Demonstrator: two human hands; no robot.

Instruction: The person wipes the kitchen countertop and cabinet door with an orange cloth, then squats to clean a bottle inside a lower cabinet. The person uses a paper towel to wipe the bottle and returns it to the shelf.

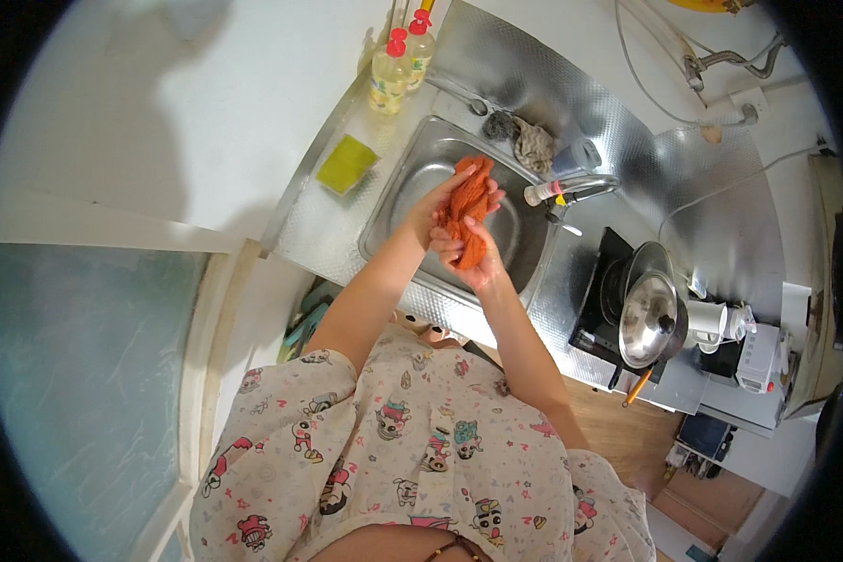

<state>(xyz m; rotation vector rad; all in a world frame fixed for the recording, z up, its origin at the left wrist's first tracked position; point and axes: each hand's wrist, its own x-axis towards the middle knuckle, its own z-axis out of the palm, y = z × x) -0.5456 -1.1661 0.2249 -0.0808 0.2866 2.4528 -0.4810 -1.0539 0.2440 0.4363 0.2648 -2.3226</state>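
Note:
An orange cloth (pixel 472 204), bunched and twisted lengthwise, is held in both hands above the stainless steel sink (pixel 402 184). My left hand (pixel 444 198) grips its upper part, with fingertips showing past the far side. Lower down, my right hand (pixel 472 254) closes around the near end, thumb lying on top of the fabric. To the right of the cloth, the curved faucet (pixel 579 184) reaches over the sink's edge; I cannot tell whether water runs from it. Parts of the basin are hidden beneath my hands and forearms.
Left of the sink lies a yellow-green sponge (pixel 346 164). Two dish soap bottles (pixel 390 81) stand in the back corner. A dark scouring pad (pixel 499 126), a crumpled beige rag (pixel 534 145) and a clear plastic cup (pixel 577 156) line the back rim. A lidded pan (pixel 648 319) sits on the cooktop at right.

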